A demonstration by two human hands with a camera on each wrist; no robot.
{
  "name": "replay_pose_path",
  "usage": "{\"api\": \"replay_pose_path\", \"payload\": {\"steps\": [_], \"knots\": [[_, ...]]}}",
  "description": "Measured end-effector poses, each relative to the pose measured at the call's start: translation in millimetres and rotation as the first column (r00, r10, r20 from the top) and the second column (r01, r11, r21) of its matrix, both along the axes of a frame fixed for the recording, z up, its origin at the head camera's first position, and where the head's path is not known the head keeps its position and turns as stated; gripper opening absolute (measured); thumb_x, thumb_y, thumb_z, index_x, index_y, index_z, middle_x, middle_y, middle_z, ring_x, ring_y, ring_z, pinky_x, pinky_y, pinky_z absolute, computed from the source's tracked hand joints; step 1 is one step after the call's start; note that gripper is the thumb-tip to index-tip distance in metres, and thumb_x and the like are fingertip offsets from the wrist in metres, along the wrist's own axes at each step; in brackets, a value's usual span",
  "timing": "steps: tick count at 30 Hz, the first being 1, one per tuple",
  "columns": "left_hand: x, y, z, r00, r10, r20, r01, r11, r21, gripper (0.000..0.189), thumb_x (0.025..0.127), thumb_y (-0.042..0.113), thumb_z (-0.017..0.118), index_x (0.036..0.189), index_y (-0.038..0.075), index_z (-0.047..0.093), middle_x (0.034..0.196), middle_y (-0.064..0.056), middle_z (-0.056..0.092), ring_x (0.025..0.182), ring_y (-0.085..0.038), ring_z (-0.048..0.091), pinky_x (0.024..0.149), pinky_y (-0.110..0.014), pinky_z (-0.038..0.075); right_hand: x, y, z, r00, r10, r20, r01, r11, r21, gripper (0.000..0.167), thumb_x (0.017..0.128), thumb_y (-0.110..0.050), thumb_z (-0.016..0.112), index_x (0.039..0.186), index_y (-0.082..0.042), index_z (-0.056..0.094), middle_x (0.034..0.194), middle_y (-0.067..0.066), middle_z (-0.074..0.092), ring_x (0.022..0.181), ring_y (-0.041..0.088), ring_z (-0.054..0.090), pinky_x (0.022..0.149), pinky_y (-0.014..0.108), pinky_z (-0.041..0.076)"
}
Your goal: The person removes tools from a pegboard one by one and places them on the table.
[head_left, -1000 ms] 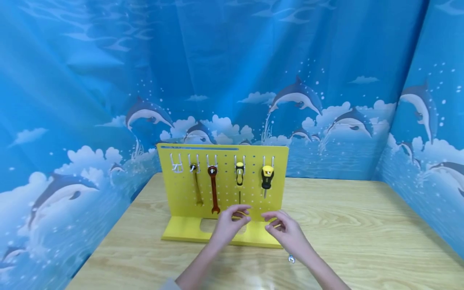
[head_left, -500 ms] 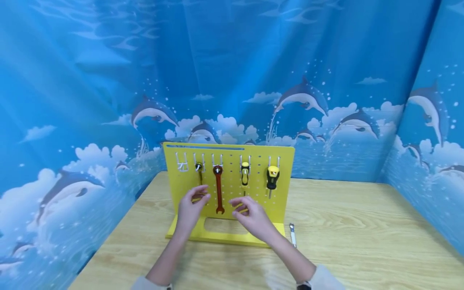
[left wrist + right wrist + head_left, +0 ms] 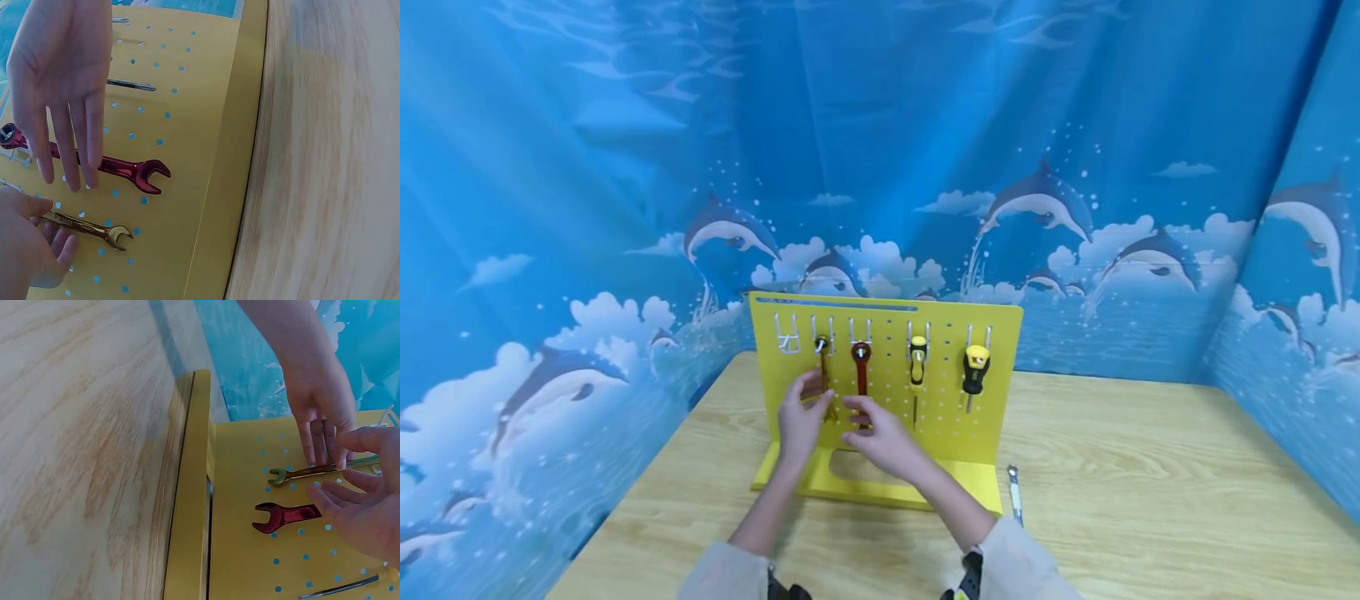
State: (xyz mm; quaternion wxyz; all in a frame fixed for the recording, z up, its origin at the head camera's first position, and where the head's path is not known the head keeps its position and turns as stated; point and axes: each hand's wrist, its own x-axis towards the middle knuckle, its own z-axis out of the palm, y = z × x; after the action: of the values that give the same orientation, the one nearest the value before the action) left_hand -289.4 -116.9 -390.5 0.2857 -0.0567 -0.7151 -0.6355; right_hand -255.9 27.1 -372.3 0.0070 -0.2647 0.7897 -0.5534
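A gold combination wrench hangs from a hook on the yellow pegboard. My left hand is at its shaft, thumb on the near side and fingers behind, pinching it in the left wrist view. To its right hangs a red combination wrench. My right hand is in front of the red wrench's lower part, fingers spread and relaxed, holding nothing. In the right wrist view, that hand's fingers overlap the red wrench's shaft, while the gold wrench's open end points toward the board's base.
Two yellow-and-black screwdrivers, a slim one and a thicker one, hang farther right. A hook at the far left holds no tool. A small silver wrench lies on the wooden table beside the base.
Both hands have moved left and up along the pegboard, from below the slim screwdriver to the wrenches. The left hand has come onto the gold wrench. The head view has shifted slightly.
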Motion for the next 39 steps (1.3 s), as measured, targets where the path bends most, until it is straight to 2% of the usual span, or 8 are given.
{"api": "replay_pose_path", "payload": {"steps": [5, 9, 12, 16, 22, 27, 34, 39], "knots": [[0.0, 3.6, 0.1, 0.999, 0.023, 0.023, -0.023, 1.0, -0.016, 0.027, 0.081, -0.007, 0.063, 0.107, -0.011, 0.056, 0.099, -0.024, 0.06, 0.092, -0.036, 0.057, 0.082, -0.039, 0.05, -3.8, -2.2, -2.9, 1.0, -0.003, 0.001, 0.003, 0.999, 0.043, 0.053, 0.084, -0.003, 0.061, 0.132, 0.005, 0.04, 0.131, 0.024, 0.044, 0.112, 0.041, 0.048, 0.089, 0.042, 0.046], [2.3, 3.7, 1.5, 1.0, 0.025, 0.012, -0.025, 0.999, -0.032, 0.025, 0.081, -0.008, 0.063, 0.105, -0.012, 0.056, 0.095, -0.023, 0.06, 0.088, -0.035, 0.057, 0.079, -0.037, 0.05, -3.8, -1.3, -6.7, 0.997, -0.006, -0.081, 0.014, 0.994, 0.107, 0.051, 0.085, 0.0, 0.06, 0.131, 0.007, 0.04, 0.128, 0.025, 0.046, 0.109, 0.039, 0.05, 0.09, 0.044, 0.044], [7.2, 4.5, 5.5, 1.0, -0.019, 0.02, 0.019, 1.0, -0.019, 0.03, 0.08, -0.01, 0.062, 0.109, -0.012, 0.054, 0.094, -0.023, 0.059, 0.087, -0.035, 0.056, 0.076, -0.032, 0.05, -1.5, 2.0, -12.0, 0.984, -0.011, -0.177, 0.045, 0.981, 0.187, 0.049, 0.085, 0.001, 0.059, 0.13, 0.008, 0.041, 0.124, 0.023, 0.05, 0.106, 0.034, 0.053, 0.089, 0.039, 0.046], [17.2, 6.3, 15.7, 0.989, -0.114, 0.091, 0.112, 0.993, 0.026, 0.046, 0.081, -0.011, 0.061, 0.124, -0.006, 0.046, 0.097, -0.022, 0.056, 0.087, -0.031, 0.055, 0.071, -0.025, 0.052, 4.2, 6.6, -17.4, 0.965, 0.003, -0.262, 0.059, 0.972, 0.228, 0.051, 0.083, 0.004, 0.059, 0.13, 0.007, 0.04, 0.113, 0.018, 0.055, 0.095, 0.026, 0.058, 0.08, 0.03, 0.05], [25.9, 6.1, 28.1, 0.968, -0.192, 0.16, 0.187, 0.981, 0.047, 0.075, 0.083, -0.01, 0.058, 0.146, 0.016, 0.024, 0.099, -0.017, 0.053, 0.087, -0.027, 0.054, 0.071, -0.028, 0.053, 14.1, 8.7, -20.2, 0.971, 0.03, -0.237, -0.004, 0.994, 0.109, 0.065, 0.082, 0.007, 0.06, 0.139, 0.0, 0.029, 0.103, 0.014, 0.056, 0.08, 0.018, 0.059, 0.07, 0.023, 0.052], [30.1, 4.4, 33.6, 0.954, -0.23, 0.191, 0.223, 0.973, 0.057, 0.078, 0.085, -0.011, 0.056, 0.147, 0.018, 0.019, 0.098, -0.016, 0.051, 0.084, -0.024, 0.055, 0.071, -0.03, 0.053, 20.7, 8.3, -15.5, 0.983, 0.083, -0.161, -0.092, 0.994, -0.052, 0.063, 0.085, 0.014, 0.05, 0.142, -0.001, 0.027, 0.1, 0.02, 0.055, 0.074, 0.026, 0.061, 0.069, 0.029, 0.054], [41.0, 2.3, 38.9, 0.94, -0.27, 0.208, 0.254, 0.962, 0.097, 0.078, 0.086, -0.01, 0.055, 0.147, 0.021, 0.018, 0.101, -0.02, 0.051, 0.082, -0.022, 0.057, 0.071, -0.031, 0.054, 46.1, 10.4, 16.8, 0.98, 0.121, -0.158, -0.133, 0.989, -0.065, 0.055, 0.084, 0.019, 0.046, 0.136, 0.011, 0.029, 0.095, 0.026, 0.055, 0.071, 0.037, 0.059, 0.067, 0.035, 0.055], [47.5, 2.1, 39.6, 0.94, -0.27, 0.208, 0.254, 0.962, 0.103, 0.079, 0.086, -0.01, 0.056, 0.147, 0.022, 0.018, 0.101, -0.021, 0.051, 0.082, -0.022, 0.057, 0.072, -0.031, 0.054, 51.3, 12.0, 19.1, 0.978, 0.132, -0.164, -0.145, 0.987, -0.068, 0.054, 0.083, 0.02, 0.047, 0.134, 0.012, 0.031, 0.094, 0.022, 0.056, 0.07, 0.035, 0.059, 0.067, 0.034, 0.055]]}}
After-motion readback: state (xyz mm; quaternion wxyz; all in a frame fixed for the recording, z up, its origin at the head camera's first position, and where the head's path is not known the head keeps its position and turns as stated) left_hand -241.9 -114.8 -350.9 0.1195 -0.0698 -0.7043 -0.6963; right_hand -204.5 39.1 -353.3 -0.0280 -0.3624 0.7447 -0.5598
